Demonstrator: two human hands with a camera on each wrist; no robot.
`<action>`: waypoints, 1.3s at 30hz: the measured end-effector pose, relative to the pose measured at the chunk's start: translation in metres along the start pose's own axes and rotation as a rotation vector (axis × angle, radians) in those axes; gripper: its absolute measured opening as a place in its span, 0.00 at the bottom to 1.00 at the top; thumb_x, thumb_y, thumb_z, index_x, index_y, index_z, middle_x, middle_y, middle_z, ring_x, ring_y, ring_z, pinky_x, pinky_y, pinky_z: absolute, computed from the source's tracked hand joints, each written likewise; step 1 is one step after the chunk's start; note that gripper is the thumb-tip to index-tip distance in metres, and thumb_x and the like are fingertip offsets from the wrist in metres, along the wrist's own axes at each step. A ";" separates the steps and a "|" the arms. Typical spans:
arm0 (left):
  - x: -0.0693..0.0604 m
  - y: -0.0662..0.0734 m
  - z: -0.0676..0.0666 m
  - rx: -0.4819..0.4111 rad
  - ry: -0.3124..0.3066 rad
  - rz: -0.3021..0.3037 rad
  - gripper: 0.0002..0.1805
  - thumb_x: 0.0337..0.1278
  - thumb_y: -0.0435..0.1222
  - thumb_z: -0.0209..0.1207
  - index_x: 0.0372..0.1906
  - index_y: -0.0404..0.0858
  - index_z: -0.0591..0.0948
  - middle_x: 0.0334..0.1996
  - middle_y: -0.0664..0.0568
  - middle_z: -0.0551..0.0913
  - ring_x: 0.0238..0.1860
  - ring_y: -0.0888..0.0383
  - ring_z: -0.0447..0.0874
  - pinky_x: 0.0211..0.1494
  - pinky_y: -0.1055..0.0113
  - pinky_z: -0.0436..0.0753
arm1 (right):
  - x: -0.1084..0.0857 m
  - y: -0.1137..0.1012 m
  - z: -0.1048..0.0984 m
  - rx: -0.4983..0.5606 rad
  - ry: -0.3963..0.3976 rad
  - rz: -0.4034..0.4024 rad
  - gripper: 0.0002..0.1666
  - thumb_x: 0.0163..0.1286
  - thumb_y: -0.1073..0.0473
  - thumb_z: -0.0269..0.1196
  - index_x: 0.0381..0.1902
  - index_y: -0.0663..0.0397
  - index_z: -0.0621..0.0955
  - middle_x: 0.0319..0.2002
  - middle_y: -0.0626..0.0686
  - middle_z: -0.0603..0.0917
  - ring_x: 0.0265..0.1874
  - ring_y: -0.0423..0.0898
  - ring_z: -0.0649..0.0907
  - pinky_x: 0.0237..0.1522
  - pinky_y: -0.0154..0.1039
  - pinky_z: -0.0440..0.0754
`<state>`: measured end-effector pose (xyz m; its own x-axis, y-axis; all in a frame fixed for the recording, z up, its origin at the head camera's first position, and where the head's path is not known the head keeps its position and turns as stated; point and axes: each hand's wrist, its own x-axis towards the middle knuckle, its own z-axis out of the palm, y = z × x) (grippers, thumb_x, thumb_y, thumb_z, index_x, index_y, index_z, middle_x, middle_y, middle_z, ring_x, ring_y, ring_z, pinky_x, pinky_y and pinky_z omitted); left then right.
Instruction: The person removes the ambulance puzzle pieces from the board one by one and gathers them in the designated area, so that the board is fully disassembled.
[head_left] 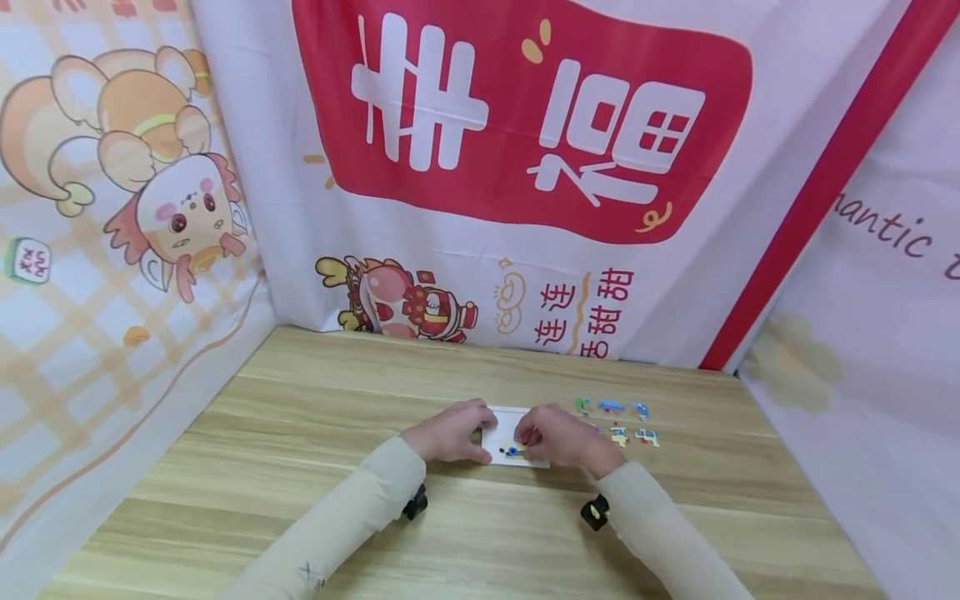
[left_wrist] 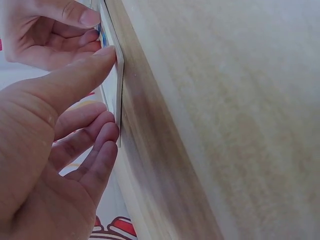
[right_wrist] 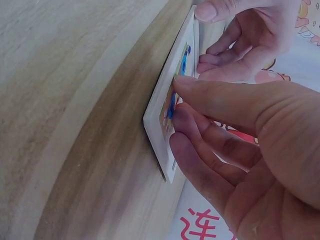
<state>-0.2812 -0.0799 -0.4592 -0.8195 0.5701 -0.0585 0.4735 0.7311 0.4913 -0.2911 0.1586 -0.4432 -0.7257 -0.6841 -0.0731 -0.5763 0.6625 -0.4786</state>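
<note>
A white puzzle board [head_left: 497, 427] with a raised rim lies flat on the table. My left hand [head_left: 450, 429] holds its left end, the thumb at the near corner and the fingers at the far one. Joined colourful puzzle pieces [head_left: 512, 451] lie along the board's near side; blue shows on them in the right wrist view. Over the board's right part, my right hand [head_left: 564, 437] pinches a small puzzle piece [right_wrist: 173, 106] between thumb and index finger, low against the board. The fingers hide most of that piece, and I cannot tell whether it is seated.
Right of the board lie several loose puzzle pieces [head_left: 611, 406] in two rows, the nearer row partly behind my right hand. The wooden table [head_left: 337, 383] meets a printed cloth backdrop [head_left: 480, 208] at the back, with cloth walls on both sides.
</note>
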 end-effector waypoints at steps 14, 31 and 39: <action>0.015 0.021 0.001 0.115 -0.032 0.065 0.27 0.56 0.43 0.78 0.59 0.38 0.85 0.53 0.50 0.84 0.51 0.60 0.79 0.61 0.65 0.81 | 0.001 0.003 0.003 -0.035 0.050 -0.078 0.08 0.63 0.73 0.73 0.38 0.59 0.91 0.33 0.54 0.90 0.32 0.41 0.83 0.35 0.31 0.82; 0.018 0.019 0.004 0.056 -0.027 0.074 0.26 0.56 0.41 0.78 0.58 0.37 0.85 0.52 0.48 0.84 0.52 0.56 0.81 0.61 0.63 0.81 | -0.001 0.004 0.009 0.011 0.111 -0.021 0.07 0.65 0.70 0.74 0.37 0.55 0.87 0.33 0.49 0.87 0.34 0.41 0.83 0.39 0.34 0.84; 0.017 0.019 0.005 0.044 -0.033 0.063 0.27 0.55 0.41 0.78 0.59 0.38 0.85 0.53 0.49 0.84 0.54 0.56 0.81 0.63 0.63 0.81 | 0.002 0.006 0.009 0.058 0.136 -0.053 0.07 0.71 0.70 0.68 0.35 0.54 0.87 0.34 0.47 0.88 0.34 0.36 0.84 0.40 0.31 0.85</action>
<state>-0.2844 -0.0544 -0.4549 -0.7769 0.6270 -0.0575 0.5382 0.7088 0.4561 -0.2928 0.1589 -0.4539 -0.7413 -0.6674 0.0714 -0.5955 0.6049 -0.5287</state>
